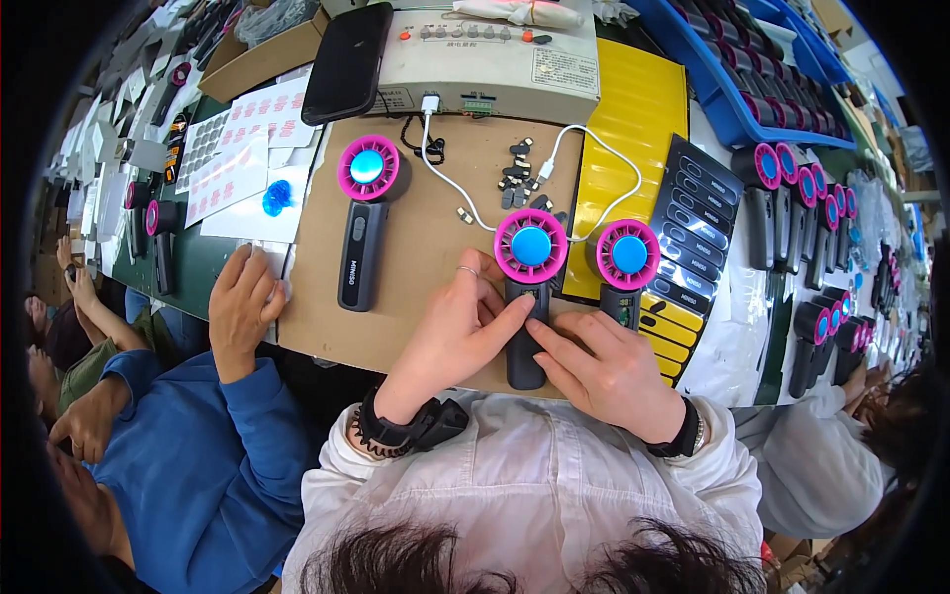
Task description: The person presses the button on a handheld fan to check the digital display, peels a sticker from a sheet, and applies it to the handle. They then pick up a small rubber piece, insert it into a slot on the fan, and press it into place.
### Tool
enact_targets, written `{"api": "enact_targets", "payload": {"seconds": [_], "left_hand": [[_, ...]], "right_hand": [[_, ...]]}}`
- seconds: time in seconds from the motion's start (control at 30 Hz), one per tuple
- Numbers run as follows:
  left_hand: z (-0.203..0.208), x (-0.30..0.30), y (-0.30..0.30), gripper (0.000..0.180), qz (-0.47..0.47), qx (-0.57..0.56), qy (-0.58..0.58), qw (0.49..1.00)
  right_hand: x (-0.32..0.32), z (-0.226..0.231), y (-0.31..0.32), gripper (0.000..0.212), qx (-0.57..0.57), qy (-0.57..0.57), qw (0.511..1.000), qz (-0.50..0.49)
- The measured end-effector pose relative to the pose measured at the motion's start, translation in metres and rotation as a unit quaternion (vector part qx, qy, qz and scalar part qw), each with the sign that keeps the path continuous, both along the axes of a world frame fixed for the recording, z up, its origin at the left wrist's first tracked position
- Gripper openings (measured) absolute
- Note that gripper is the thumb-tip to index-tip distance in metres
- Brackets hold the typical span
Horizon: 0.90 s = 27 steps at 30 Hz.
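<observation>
Centre of the frame, both hands are on a handheld fan with a pink ring and blue hub, lying on the brown mat on the bench. The left hand lays its fingers, pressed together, across the dark handle; the right hand pinches the handle from the other side. A second fan sits just right, a third upper left, a white cable looping between them.
</observation>
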State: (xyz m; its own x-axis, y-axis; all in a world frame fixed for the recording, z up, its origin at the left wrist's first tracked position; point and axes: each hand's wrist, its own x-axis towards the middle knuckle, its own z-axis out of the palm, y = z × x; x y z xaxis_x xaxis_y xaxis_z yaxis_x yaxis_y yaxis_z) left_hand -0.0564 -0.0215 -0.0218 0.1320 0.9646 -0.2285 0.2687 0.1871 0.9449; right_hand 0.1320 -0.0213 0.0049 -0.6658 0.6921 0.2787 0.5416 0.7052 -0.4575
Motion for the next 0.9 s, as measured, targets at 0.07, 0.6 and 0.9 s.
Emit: {"api": "enact_targets", "payload": {"seconds": [0.07, 0.6, 0.9], "left_hand": [[0.0027, -0.0003, 0.0007, 0.036, 0.002, -0.014, 0.001, 1.000], [0.0011, -0.0054, -0.0071, 0.033, 0.005, -0.042, -0.052, 0.998], [0.0063, -0.0058, -0.0051, 0.036, 0.001, -0.041, -0.033, 0.999]], "right_hand": [[0.0000, 0.0000, -0.0001, 0.033, 0.001, 0.001, 1.000, 0.000], [0.0036, 0.0026, 0.0017, 0.031, 0.008, 0.015, 1.000, -0.021], [0.0015, 0.0028, 0.0059, 0.031, 0.014, 0.007, 1.000, -0.018]]}}
